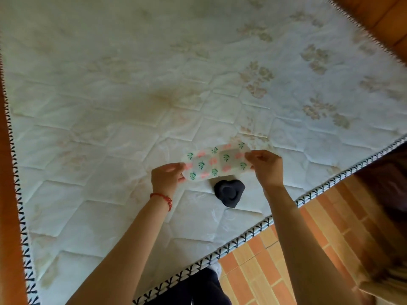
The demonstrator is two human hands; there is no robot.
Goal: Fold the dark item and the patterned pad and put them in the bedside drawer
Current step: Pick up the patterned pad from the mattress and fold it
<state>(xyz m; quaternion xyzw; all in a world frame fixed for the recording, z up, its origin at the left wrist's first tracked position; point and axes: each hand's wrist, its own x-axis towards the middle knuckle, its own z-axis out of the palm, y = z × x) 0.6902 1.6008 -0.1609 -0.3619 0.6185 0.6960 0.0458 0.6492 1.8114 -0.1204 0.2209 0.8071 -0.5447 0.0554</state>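
The patterned pad (214,162), white with green leaf and pink prints, is stretched out lengthwise above the mattress. My left hand (167,178) pinches its left end and my right hand (265,167) pinches its right end. Just below the pad lies the dark item (229,192), rolled into a small black bundle on the mattress near the bed's edge. No drawer is in view.
The quilted white mattress (132,106) with faded floral print fills most of the view. Its piped edge (242,238) runs diagonally at lower right, with orange tiled floor (286,260) beyond. A wooden bed frame (8,194) borders the left side.
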